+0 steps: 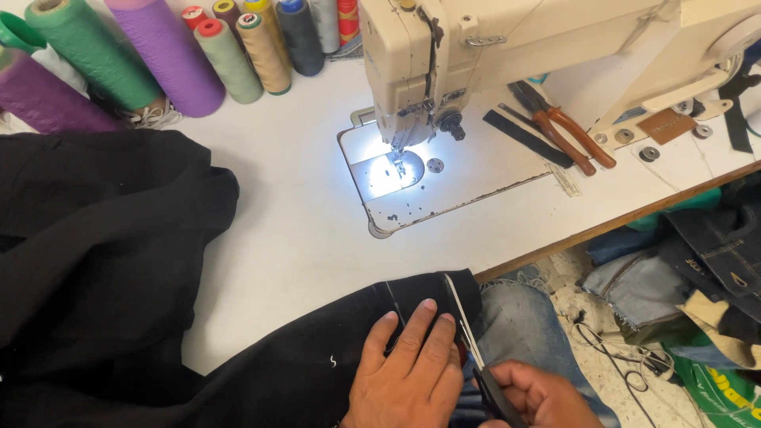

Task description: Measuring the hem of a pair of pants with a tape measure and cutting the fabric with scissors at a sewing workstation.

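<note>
scissors (468,341) clamped in right hand (539,396) fingers, left hand (408,372) fingers flat, together on black fabric (301,364), white table (293,222)

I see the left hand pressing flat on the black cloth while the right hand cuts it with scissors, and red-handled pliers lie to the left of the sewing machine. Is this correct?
Not quite. The head view shows the pliers lying on the table to the right of the sewing machine's needle end, not to the left. The rest holds: the left hand presses flat on the black cloth and the right hand works the scissors.
</note>
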